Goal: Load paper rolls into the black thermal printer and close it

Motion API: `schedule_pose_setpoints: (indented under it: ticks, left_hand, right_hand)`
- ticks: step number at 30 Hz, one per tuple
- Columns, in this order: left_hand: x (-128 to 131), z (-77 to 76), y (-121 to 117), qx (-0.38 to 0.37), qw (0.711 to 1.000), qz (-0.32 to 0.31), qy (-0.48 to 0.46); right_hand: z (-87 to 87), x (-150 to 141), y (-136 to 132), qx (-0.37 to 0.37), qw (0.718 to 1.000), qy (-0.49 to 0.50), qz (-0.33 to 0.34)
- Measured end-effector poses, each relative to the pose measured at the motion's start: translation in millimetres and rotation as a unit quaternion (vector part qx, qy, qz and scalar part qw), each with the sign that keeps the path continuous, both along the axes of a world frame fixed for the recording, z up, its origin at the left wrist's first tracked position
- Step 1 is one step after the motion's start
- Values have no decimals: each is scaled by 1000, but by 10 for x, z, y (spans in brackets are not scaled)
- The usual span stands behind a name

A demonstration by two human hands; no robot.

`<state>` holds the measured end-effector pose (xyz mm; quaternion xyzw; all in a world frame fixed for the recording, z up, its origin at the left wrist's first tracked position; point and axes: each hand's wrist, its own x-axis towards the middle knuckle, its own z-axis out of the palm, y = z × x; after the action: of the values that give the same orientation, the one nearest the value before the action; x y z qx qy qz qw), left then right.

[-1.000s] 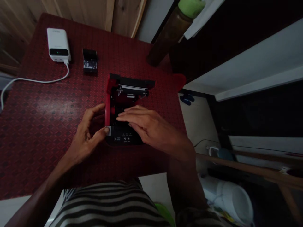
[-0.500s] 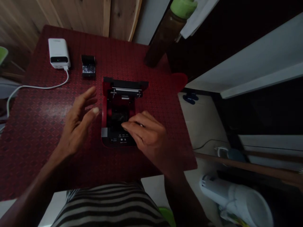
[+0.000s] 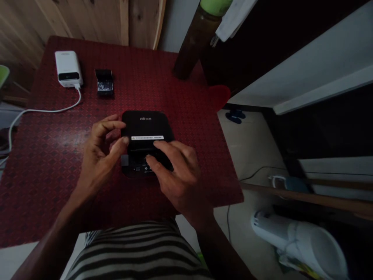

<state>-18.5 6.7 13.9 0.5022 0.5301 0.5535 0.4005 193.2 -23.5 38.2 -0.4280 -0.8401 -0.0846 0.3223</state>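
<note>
A small black label printer [image 3: 145,127] lies on the red patterned table [image 3: 58,190] with its lid down and a white sticker strip across the top. My left hand [image 3: 100,151] is beside the printer's left side, thumb and fingers apart, their tips at its edge. Over the front right part is my right hand [image 3: 181,171], its index fingertip near the lid's front edge and its thumb lower, by the buttons. A gap shows between that thumb and finger. The inside of the printer is hidden.
Toward the back left lie a white power bank [image 3: 67,67] with a white cable [image 3: 52,111] and a dark roll of labels [image 3: 104,82]. A tall brown bottle [image 3: 194,44] with a green cap stands at the back right. Near it is a red rounded object [image 3: 220,97].
The printer's lid was raised and is now down. My right hand has gone from a pinch inside the printer to spread fingers on top. My left hand has come against its side.
</note>
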Motion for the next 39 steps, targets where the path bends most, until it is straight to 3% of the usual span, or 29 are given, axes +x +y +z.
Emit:
schedule_pose_setpoints:
  ticks: [6, 19, 23, 28, 34, 39]
  left_hand:
    - [30, -193, -197, -118, 989, -37, -76]
    - [42, -196, -185, -125, 990, -25, -54]
    - [36, -162, -256, -138, 988, -6, -73]
    - [20, -89, -409, -153, 985, 2, -83]
    - [46, -16, -438, -164, 984, 14, -68]
    - [39, -22, -422, -159, 985, 3, -65]
  right_hand:
    - [-73, 43, -13, -43, 998, 30, 28]
    - [-65, 47, -59, -132, 988, 64, 37]
    - [-76, 122, -111, -150, 981, 114, 54]
    - [-211, 260, -302, -177, 963, 202, -9]
    - [-487, 201, -390, -167, 959, 217, -72]
    - [-499, 138, -387, -152, 955, 239, -88]
